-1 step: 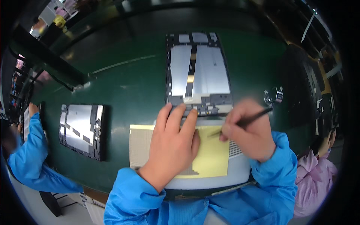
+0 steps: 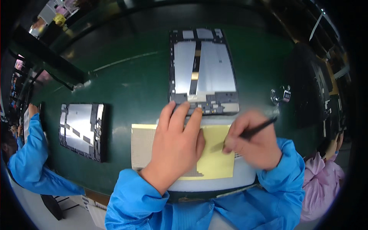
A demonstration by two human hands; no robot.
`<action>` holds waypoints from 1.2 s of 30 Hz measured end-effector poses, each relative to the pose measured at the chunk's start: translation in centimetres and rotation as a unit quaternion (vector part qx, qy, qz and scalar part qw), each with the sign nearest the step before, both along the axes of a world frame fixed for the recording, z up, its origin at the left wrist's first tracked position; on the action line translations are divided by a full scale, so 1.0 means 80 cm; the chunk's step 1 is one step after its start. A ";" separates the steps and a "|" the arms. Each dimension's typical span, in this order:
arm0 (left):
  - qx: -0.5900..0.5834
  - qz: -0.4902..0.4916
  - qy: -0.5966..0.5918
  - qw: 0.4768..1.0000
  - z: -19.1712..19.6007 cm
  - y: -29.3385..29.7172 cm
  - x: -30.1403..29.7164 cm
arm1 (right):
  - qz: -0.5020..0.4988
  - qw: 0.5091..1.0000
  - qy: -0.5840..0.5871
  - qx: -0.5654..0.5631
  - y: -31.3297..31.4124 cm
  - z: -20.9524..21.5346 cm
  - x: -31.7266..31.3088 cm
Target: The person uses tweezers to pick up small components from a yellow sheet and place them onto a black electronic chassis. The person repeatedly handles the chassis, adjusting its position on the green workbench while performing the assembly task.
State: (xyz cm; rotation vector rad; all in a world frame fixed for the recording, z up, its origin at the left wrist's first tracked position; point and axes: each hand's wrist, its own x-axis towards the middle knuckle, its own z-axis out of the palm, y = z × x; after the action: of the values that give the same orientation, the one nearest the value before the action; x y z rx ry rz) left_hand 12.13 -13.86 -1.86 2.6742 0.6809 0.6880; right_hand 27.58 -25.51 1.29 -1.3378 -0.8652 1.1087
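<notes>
Place: electronics assembly line, my station.
Surface: green work mat (image 2: 126, 84).
Evidence: opened tablets (image 2: 203, 73) (backs off, innards exposed).
Staff: neighbours in blue sleeve (image 2: 27, 157) and pink smock (image 2: 320, 184) either side.

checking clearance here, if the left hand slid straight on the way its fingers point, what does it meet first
Probably the opened tablet: the left hand has its fingertips already at the tablet's near edge.

an open tablet (image 2: 203, 73) lies at the table's (image 2: 130, 84) far middle. a sheet (image 2: 214, 161) lies at the near edge, just before it. another open tablet (image 2: 82, 128) lies near the left edge.
</notes>
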 end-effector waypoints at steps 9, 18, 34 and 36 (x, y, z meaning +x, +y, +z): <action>0.004 0.002 0.006 1.000 -0.002 -0.004 -0.001 | 0.124 0.984 -0.118 -0.039 -0.031 -0.018 -0.029; 0.020 0.002 0.000 1.000 -0.005 -0.002 -0.001 | 0.151 0.977 -0.148 -0.033 -0.030 -0.017 -0.030; -0.009 0.014 0.049 0.999 0.016 -0.006 0.004 | 0.000 0.999 -0.036 0.004 0.062 -0.001 0.063; -0.008 0.006 0.054 0.999 0.015 -0.006 0.005 | 0.011 0.999 -0.043 0.002 0.060 -0.002 0.066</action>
State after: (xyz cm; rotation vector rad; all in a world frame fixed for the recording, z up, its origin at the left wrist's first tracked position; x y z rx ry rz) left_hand 12.57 -14.33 -0.66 2.7109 0.7265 0.5424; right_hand 32.88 -20.68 1.10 -1.3838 -0.9467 1.0720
